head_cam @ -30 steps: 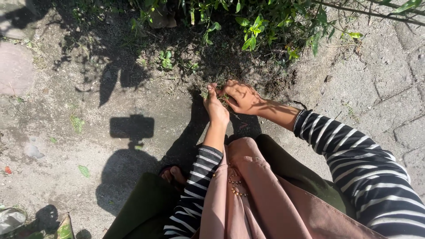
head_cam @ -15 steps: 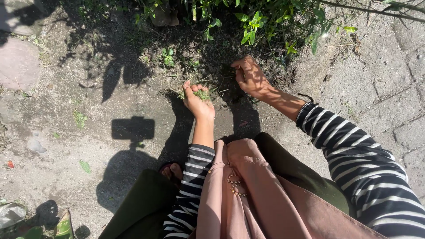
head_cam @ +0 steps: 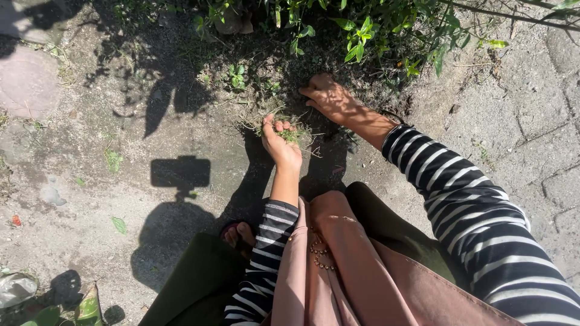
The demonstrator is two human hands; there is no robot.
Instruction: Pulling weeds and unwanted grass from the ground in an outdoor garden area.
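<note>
Bare soil (head_cam: 90,199), weeds (head_cam: 291,134) within fingers (head_cam: 279,125)

Single view, head-worn, looking steeply down from above a crouched body. Faces forward toward the shrub (head_cam: 362,30) at the top edge, near enough for knees and striped sleeves (head_cam: 471,205) to fill the lower frame. Camera's own shadow (head_cam: 180,172) cast on the ground at left.

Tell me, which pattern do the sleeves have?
The sleeves have dark and white stripes, seen best in the head view.
</note>
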